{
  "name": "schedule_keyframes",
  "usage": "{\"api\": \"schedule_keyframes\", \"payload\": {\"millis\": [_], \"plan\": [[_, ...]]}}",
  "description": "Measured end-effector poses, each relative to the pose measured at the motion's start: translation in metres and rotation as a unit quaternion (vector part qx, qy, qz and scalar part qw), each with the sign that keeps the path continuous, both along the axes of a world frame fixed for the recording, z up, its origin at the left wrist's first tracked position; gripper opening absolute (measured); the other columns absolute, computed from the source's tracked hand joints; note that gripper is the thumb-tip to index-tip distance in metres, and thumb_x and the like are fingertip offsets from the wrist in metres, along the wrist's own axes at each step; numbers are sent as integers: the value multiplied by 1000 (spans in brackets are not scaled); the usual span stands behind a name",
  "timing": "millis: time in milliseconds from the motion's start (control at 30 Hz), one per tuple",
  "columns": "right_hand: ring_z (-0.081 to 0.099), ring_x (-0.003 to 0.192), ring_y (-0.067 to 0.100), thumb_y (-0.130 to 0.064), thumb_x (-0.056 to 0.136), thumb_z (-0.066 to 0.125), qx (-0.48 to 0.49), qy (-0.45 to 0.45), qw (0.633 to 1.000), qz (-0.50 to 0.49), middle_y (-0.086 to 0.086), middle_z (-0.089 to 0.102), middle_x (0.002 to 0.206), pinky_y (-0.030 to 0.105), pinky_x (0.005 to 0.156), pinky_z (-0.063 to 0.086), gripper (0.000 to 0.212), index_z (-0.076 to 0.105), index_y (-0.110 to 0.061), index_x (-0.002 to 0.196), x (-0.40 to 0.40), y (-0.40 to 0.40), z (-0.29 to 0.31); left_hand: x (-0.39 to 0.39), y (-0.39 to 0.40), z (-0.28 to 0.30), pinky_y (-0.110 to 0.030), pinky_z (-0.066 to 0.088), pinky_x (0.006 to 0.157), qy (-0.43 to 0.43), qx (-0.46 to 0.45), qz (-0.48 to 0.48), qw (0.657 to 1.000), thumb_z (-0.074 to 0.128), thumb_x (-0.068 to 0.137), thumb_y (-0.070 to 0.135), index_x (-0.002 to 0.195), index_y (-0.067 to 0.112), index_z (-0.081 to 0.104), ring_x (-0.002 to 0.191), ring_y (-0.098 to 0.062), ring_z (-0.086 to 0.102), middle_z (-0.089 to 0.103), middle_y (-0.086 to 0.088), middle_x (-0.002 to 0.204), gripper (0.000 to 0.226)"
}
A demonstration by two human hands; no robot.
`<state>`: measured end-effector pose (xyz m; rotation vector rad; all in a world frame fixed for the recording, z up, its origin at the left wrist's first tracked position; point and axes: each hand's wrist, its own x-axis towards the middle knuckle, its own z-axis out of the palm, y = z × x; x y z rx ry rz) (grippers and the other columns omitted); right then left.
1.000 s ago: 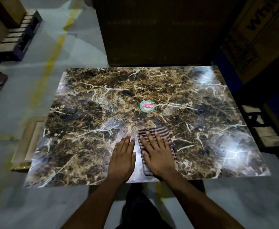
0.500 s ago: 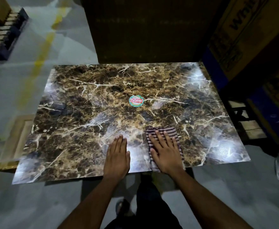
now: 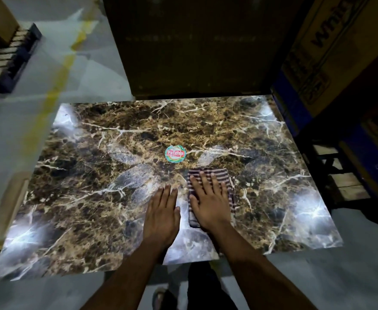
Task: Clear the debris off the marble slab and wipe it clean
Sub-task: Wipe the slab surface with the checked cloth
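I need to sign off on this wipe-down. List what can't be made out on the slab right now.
- Marble slab, head view: glare on the corners and busy veining hide any fine dust.
- Striped cloth: mostly covered by the right hand; its size and soiling are unclear.
- Marble beneath the left hand: hidden.
- Round sticker: its lettering is too blurred to read surely.

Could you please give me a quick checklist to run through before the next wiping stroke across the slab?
1. Striped cloth flat under right hand: ok.
2. Left hand braced flat on the marble slab: ok.
3. Loose debris in the cloth's path: none visible, ok.
4. Round sticker just beyond the cloth, may catch or lift: not ok.
5. Slab firmly supported underneath: cannot tell.
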<state>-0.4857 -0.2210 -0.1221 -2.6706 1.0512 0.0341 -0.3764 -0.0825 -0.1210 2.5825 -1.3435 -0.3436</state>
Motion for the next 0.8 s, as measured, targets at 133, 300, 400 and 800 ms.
{"api": "schedule_keyframes", "payload": {"millis": [133, 300, 400, 800], "plan": [[12, 157, 23, -55, 102, 27, -13, 8, 995, 99, -8, 17, 169, 48, 125, 5, 59, 20, -43, 160, -13, -16, -3, 9, -18, -1, -42, 18, 124, -11, 7, 5, 1000, 23, 101, 42, 157, 24, 31, 152, -24, 19, 26, -2, 165, 59], [5, 158, 25, -58, 101, 18, -2, 7, 1000, 14, -8, 10, 170, 51, 126, 5, 61, 14, -44, 160, 29, -74, -3, 27, -43, -1, -44, 23, 122, -7, 1, 14, 1000, 32, 101, 40, 155, 28, 35, 151, -25, 22, 23, 0, 166, 55], [4, 158, 26, -57, 102, 22, 4, 4, 999, 51, -6, 11, 170, 52, 124, 5, 62, 13, -42, 161, 52, -73, -3, 39, -60, -4, -43, 19, 122, -16, 10, 15, 1000, 27, 100, 43, 155, 32, 33, 153, -23, 18, 22, 1, 166, 56], [1, 158, 24, -56, 103, 20, 13, -1, 994, 111, -8, 10, 170, 47, 123, -5, 59, 8, -45, 160, 96, -125, 1, 91, -128, 0, -38, 8, 124, 6, 2, 36, 999, 24, 107, 42, 157, 38, 21, 155, -18, -1, 3, 7, 169, 51]]}}
